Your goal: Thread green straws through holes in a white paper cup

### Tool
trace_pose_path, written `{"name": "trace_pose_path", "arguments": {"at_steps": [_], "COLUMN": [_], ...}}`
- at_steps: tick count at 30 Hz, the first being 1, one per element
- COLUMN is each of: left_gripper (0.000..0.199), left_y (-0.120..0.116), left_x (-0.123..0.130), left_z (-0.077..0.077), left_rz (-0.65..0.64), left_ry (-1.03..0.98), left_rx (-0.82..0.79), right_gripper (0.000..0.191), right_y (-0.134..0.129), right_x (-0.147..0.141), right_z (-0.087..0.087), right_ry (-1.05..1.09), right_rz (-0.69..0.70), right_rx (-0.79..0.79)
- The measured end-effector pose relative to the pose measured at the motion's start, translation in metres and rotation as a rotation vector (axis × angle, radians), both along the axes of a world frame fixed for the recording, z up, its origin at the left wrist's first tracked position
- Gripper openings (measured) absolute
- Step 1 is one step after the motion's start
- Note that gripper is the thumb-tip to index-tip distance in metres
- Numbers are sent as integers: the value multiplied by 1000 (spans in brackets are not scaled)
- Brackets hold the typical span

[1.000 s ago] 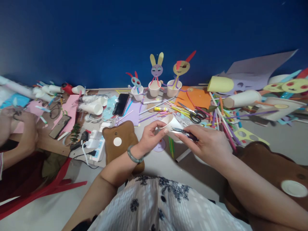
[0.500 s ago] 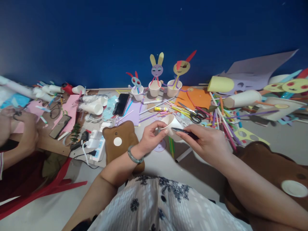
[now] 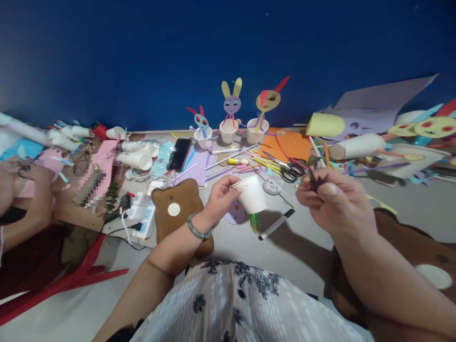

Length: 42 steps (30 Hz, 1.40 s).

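Observation:
A white paper cup (image 3: 253,195) is pinched at its rim by my left hand (image 3: 221,202), its body tilted to the right. My right hand (image 3: 333,197) is raised on the right, apart from the cup, with its fingers closed on a small dark object (image 3: 315,180) whose shape is blurred. Below the cup, a round purple paper face (image 3: 234,213) and green strips (image 3: 254,222) lie on the table. A white marker with a black cap (image 3: 276,224) rests between my hands, and a roll of clear tape (image 3: 272,186) sits just behind it.
Three cups with paper rabbit figures (image 3: 232,104) stand along the blue wall (image 3: 228,47). Black scissors (image 3: 290,172), coloured sticks and orange paper (image 3: 285,142) lie before them. A brown cushion (image 3: 178,204) and power strip (image 3: 147,221) are left; another person's hands (image 3: 39,194) show far left.
My right hand has moved right and up, away from the cup, with the dark object. The cup now hangs more plainly in view from my left hand.

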<state>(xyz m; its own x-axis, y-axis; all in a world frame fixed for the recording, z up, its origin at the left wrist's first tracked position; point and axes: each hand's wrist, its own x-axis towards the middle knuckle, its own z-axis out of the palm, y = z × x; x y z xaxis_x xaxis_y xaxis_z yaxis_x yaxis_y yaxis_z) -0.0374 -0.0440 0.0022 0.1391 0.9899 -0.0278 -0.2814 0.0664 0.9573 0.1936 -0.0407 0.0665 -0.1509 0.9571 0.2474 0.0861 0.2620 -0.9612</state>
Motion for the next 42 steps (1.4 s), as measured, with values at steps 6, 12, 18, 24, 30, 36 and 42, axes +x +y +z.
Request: {"name": "trace_pose_path", "arguments": {"at_steps": [6,12,18,24,30,36,42], "left_gripper": [42,38,36,40,45,48,51], "left_y": [5,10,14,16,19,17,16], "left_x": [-3,-8,-10,-8,-4,-2,0], "left_z": [-2,2,-10,-13,-14,-12,-10], "left_rz": [91,239,379,302,248,203,160], "left_ry": [6,274,449,331,127,77,72], "left_rx": [-28,194,338,258,143,119,115], "right_gripper": [16,40,33,35,18,11,15], "right_y": [16,35,46,47,58,40,-7], "right_x": [29,27,7,3,12,12,-9], "right_z": [9,-2,-28,-42,-49,-25,-23], "right_ry": [-654,-1231,-1421,-1457,-1410,-541,-185], "right_rz": [87,-109,41,40,10,-337,-242], "right_rx": [109,59,-88,-106,-188,58,518]}}
